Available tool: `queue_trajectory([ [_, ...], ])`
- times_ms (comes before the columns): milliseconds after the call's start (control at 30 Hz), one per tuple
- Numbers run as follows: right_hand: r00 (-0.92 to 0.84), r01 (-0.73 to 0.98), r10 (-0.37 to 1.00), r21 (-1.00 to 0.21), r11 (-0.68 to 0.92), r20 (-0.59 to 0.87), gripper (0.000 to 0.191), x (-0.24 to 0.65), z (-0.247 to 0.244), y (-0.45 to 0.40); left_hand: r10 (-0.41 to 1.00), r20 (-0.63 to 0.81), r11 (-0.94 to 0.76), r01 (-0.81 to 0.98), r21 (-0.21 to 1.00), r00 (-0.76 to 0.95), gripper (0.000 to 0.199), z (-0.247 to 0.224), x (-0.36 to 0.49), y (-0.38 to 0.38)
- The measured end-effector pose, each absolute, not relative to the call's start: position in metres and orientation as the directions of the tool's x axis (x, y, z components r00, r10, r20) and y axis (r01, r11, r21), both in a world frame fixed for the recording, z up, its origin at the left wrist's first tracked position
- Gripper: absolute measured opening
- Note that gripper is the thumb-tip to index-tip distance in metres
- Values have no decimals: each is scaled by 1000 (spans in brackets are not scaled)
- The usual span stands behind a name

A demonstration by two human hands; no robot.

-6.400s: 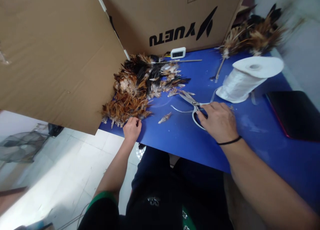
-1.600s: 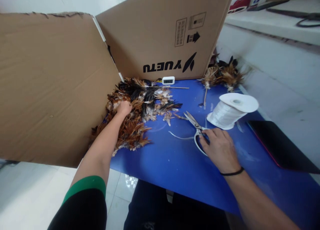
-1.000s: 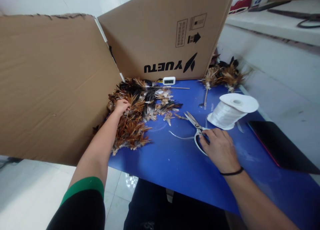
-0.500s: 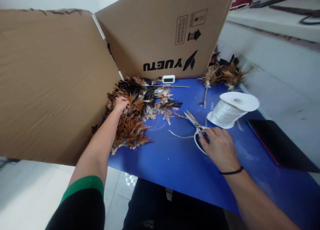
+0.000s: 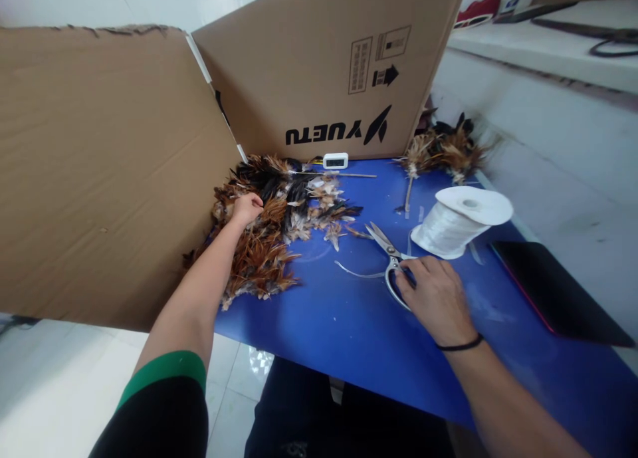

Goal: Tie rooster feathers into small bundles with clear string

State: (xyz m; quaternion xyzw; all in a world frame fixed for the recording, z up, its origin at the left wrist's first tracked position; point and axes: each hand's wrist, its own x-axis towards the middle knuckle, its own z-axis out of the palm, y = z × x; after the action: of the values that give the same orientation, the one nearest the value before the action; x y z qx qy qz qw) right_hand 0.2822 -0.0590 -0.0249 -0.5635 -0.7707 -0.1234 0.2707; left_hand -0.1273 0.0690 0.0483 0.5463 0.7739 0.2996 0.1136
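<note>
My left hand [image 5: 248, 209] is over a pile of brown and black feathers [image 5: 262, 262] on the left of the blue table. Its fingers are pinched together; whatever is between them is too small to make out. On the right, my right hand [image 5: 434, 295] is closed on the handles of the metal scissors [image 5: 391, 253], which lie on the table with their slightly parted blades pointing away from me. Close to the scissors is a thin clear strip [image 5: 356, 272]. A large spool of white ribbon [image 5: 451, 225] stands just beyond my right hand.
Tall cardboard panels [image 5: 319, 66] wall in the left and back. A small white digital display [image 5: 335, 160] stands at their foot, near a thin stick [image 5: 356, 175]. More feather bunches [image 5: 443, 149] lie at the back right. A dark tablet-like slab [image 5: 558, 288] is at the right edge.
My left hand has shifted slightly to the right over the feathers. The right hand keeps its hold on the scissors, and the view has moved a little.
</note>
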Motion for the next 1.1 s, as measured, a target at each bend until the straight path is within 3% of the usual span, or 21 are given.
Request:
queue_trajectory([
  [300, -219, 934, 810, -124, 336, 544, 18, 282, -24, -60, 969, 126, 182, 958, 223, -213, 30, 37, -119, 77],
  [567, -221, 932, 814, -131, 339, 537, 18, 283, -25, -60, 972, 61, 222, 972, 83, -227, 24, 30, -123, 85],
  [867, -219, 930, 805, -131, 343, 551, 17, 281, -21, -61, 957, 158, 231, 968, 100, -244, 15, 45, -133, 81],
  [1100, -205, 929, 803, -147, 340, 560, 17, 280, -20, -62, 932, 209, 221, 920, 322, -297, 16, 67, -132, 72],
])
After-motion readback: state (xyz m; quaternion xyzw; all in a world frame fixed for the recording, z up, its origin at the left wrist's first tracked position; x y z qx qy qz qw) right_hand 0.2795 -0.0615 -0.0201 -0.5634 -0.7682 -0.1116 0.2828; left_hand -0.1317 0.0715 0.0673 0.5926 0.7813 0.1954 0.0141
